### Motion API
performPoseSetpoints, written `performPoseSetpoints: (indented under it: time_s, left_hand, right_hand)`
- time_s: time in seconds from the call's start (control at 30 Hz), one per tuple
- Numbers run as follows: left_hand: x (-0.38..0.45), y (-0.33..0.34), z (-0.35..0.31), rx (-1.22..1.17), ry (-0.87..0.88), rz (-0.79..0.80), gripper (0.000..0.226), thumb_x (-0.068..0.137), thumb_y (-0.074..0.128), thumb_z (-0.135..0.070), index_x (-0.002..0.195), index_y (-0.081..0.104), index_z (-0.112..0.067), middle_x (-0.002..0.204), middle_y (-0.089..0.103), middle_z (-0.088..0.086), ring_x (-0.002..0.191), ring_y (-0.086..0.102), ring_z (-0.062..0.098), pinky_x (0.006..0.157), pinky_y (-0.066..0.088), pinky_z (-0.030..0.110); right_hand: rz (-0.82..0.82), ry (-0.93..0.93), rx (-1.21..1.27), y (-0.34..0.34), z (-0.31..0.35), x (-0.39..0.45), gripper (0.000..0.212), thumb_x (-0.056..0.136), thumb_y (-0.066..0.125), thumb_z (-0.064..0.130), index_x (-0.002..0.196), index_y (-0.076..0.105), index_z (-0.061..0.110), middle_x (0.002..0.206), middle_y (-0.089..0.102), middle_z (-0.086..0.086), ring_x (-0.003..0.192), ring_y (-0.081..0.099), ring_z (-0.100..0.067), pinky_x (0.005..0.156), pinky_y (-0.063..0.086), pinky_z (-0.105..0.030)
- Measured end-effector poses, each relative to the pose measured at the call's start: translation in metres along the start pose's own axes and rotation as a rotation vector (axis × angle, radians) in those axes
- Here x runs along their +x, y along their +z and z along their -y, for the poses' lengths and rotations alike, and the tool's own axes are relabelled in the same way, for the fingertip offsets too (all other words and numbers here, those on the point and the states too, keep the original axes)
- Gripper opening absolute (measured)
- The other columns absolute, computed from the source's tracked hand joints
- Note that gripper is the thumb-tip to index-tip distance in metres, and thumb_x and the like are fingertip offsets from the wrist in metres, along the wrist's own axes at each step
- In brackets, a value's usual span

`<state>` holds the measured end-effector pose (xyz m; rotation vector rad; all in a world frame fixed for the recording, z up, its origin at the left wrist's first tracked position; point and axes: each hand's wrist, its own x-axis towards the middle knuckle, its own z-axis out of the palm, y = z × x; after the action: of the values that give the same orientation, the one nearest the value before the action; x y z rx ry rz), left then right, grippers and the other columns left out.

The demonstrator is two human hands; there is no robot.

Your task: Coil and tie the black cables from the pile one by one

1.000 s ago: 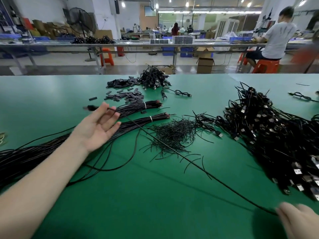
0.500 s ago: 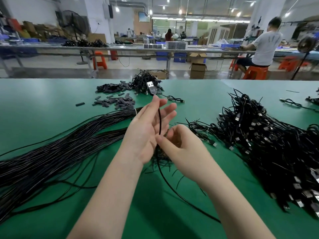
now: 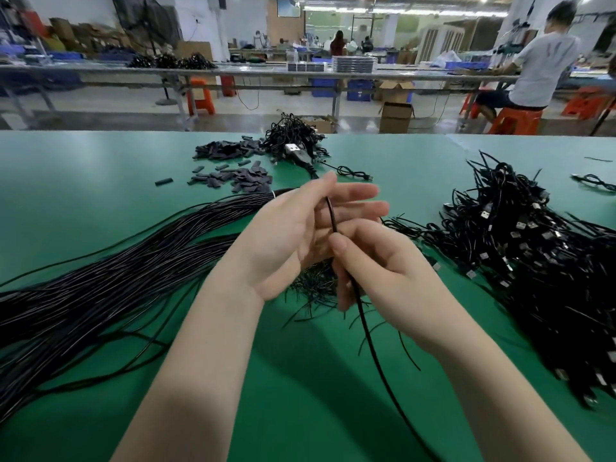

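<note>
— What have you got in your hands?

— One thin black cable (image 3: 363,315). My right hand (image 3: 383,271) pinches it, thumb on top and fingers curled under, just in front of my left palm. From that pinch it runs up across my left hand (image 3: 300,235) and ends above my fingertips in a black USB plug with a silver metal tip (image 3: 296,153). The other way it drops from my right hand down across the green table top (image 3: 83,168) toward the near edge.

— And the left hand, is it gripping?

— The palm is turned up and the fingers are stretched out almost straight. The cable lies against them; whether the thumb presses it I cannot tell.

— Where is the pile?

— The long bundle of straight black cables (image 3: 110,281) lies on my left, fanning out toward the left edge. A small heap of short black wire ties (image 3: 313,288) sits on the table right under my hands. On my right is a big tangled heap of coiled black cables with silver plugs (image 3: 533,261).

— Anything farther back?

— A scatter of flat dark grey sleeve pieces (image 3: 233,176) and a smaller black cable heap (image 3: 293,135) beyond my fingertips. Past the table a person in a light grey shirt (image 3: 540,68) sits on an orange plastic stool (image 3: 513,120).
</note>
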<state>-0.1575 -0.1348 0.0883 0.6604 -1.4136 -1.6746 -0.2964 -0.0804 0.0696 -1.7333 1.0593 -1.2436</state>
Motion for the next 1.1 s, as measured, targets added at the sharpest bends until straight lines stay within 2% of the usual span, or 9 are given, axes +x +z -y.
performPoseSetpoints:
  time_s: [0.1,0.27,0.4,0.53,0.63,0.8,0.93,1.03,1.1]
  left_hand:
    - [-0.003,-0.003,-0.006,-0.025,-0.038,0.005,0.046,0.1,0.039,-0.04,0.086,0.08,-0.024,0.101,0.075,0.009,0.098,0.072,0.022,0.089,0.053,0.035]
    - [-0.012,-0.001,-0.018,-0.162,-0.071,0.111,0.045,0.089,0.042,-0.041,0.075,0.079,-0.018,0.079,0.076,0.004,0.075,0.074,0.017,0.07,0.06,0.029]
    - [-0.018,-0.001,-0.016,0.024,-0.09,0.284,0.049,0.093,0.041,-0.037,0.062,0.073,-0.016,0.054,0.067,0.004,0.053,0.067,0.02,0.061,0.055,0.026]
    - [-0.012,0.003,0.0,0.44,-0.306,0.361,0.051,0.096,0.036,-0.045,0.087,0.078,-0.017,0.086,0.076,0.01,0.083,0.073,0.02,0.081,0.056,0.026]
    - [-0.006,0.009,0.007,0.371,-0.242,0.248,0.044,0.092,0.041,-0.046,0.114,0.066,-0.018,0.11,0.073,0.002,0.107,0.068,0.015,0.099,0.049,0.028]
    - [-0.005,0.013,-0.006,-0.136,-0.063,0.134,0.048,0.096,0.032,-0.041,0.125,0.059,-0.012,0.122,0.069,0.004,0.117,0.062,0.014,0.099,0.05,0.028]
    - [-0.012,0.012,-0.018,-0.335,-0.018,0.215,0.051,0.094,0.035,-0.04,0.107,0.074,-0.01,0.099,0.075,0.005,0.092,0.072,0.016,0.082,0.057,0.029]
    - [-0.019,0.008,-0.021,-0.111,-0.058,0.225,0.045,0.093,0.042,-0.04,0.068,0.073,-0.02,0.057,0.065,-0.004,0.049,0.061,0.011,0.052,0.051,0.021]
    - [-0.02,0.005,-0.017,0.18,-0.13,0.249,0.048,0.093,0.041,-0.042,0.059,0.067,-0.021,0.048,0.056,-0.004,0.039,0.05,0.01,0.043,0.041,0.019]
  right_hand:
    - [0.212,0.156,0.133,0.001,-0.012,-0.001,0.032,0.101,0.047,0.026,0.093,0.064,0.001,0.061,0.056,0.002,0.048,0.057,-0.014,0.053,0.045,-0.022]
    - [0.602,0.484,0.119,-0.004,-0.038,-0.004,0.038,0.089,0.051,0.053,0.081,0.073,0.023,0.062,0.054,0.001,0.053,0.052,-0.015,0.057,0.048,-0.023]
    - [0.213,0.526,-0.007,-0.034,-0.041,0.0,0.049,0.069,0.064,0.062,0.053,0.037,0.024,0.051,0.028,0.005,0.045,0.022,-0.013,0.044,0.022,-0.023]
    - [0.028,0.413,0.141,-0.069,-0.01,-0.003,0.041,0.073,0.061,0.057,0.053,0.053,0.022,0.048,0.027,0.01,0.042,0.018,-0.01,0.042,0.02,-0.02]
    - [0.073,0.266,0.159,-0.071,0.015,-0.011,0.033,0.089,0.058,0.049,0.075,0.072,0.022,0.052,0.029,0.009,0.042,0.023,-0.009,0.043,0.026,-0.018]
    - [0.42,0.205,0.293,-0.043,0.006,-0.011,0.027,0.097,0.045,0.033,0.101,0.07,0.025,0.06,0.035,0.003,0.049,0.032,-0.012,0.048,0.034,-0.021]
    - [0.581,0.467,0.176,-0.034,-0.034,-0.006,0.032,0.093,0.05,0.048,0.091,0.073,0.026,0.06,0.033,0.004,0.048,0.034,-0.012,0.048,0.038,-0.022]
    - [0.288,0.528,-0.071,-0.045,-0.046,-0.003,0.042,0.075,0.06,0.06,0.06,0.06,0.021,0.055,0.029,0.002,0.044,0.025,-0.013,0.044,0.027,-0.021]
    - [0.083,0.504,-0.063,-0.06,-0.041,-0.002,0.045,0.071,0.064,0.061,0.055,0.049,0.021,0.051,0.032,0.005,0.042,0.023,-0.011,0.042,0.022,-0.02]
